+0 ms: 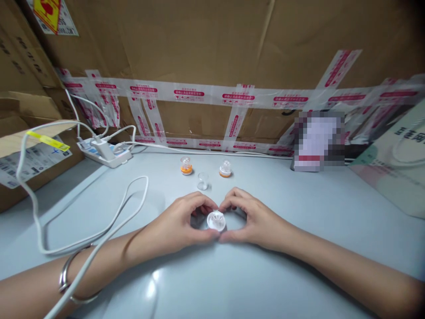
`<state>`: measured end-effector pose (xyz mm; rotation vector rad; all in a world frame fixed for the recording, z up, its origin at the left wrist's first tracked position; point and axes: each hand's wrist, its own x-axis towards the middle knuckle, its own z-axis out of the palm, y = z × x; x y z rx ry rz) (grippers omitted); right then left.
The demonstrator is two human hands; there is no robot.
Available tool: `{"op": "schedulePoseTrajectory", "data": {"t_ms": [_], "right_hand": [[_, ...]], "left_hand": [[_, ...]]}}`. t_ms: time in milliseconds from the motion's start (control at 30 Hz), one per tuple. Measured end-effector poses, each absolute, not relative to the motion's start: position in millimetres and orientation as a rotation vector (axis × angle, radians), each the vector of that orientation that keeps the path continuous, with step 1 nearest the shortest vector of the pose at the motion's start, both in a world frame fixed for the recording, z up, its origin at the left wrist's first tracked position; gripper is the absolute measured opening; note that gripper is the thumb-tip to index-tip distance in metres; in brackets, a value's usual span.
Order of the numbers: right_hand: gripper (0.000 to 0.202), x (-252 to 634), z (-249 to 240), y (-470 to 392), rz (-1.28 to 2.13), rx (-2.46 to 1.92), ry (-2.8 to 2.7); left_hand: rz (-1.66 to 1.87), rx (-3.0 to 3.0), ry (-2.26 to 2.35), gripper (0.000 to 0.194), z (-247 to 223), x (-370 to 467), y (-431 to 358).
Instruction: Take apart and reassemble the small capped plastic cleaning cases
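Between my two hands, low over the table, is a small round white piece [216, 220] with a ribbed or folded centre. My left hand [195, 219] curls around its left side, thumb at the near edge and fingertips at the far edge. From the right, my right hand [244, 217] meets it with thumb and forefinger in the same way. Just beyond lies a small clear cup-like cover [202, 181]. Farther back stand a small clear-topped piece with an orange band [186, 166] and a similar white one with an orange base [225, 169].
A white power strip [109, 153] with plugs sits at the back left. Its white cable [146, 190] loops across the table and over my left forearm. A pixelated upright device [317, 141] stands at the back right. Large taped cardboard [199, 44] walls the rear.
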<state>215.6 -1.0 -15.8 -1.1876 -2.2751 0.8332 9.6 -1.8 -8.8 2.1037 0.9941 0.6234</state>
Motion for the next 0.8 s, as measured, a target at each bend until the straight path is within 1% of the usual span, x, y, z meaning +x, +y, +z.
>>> {"op": "schedulePoseTrajectory", "data": {"t_ms": [233, 633, 800], "right_hand": [[0.025, 209.4, -20.1, -5.7, 0.805, -1.161, -2.212], [0.027, 205.7, -25.0, -8.8, 0.66, -1.094, -2.235], [0.028, 207.3, -23.0, -6.2, 0.707, -1.086, -2.26]], "left_hand": [[0.629, 2.064, 0.969, 0.026, -9.5, 9.9, -1.6], [0.607, 2.118, 0.948, 0.025, -9.6, 9.0, -2.1], [0.643, 2.167, 0.929, 0.026, -9.9, 9.0, -1.3]]}}
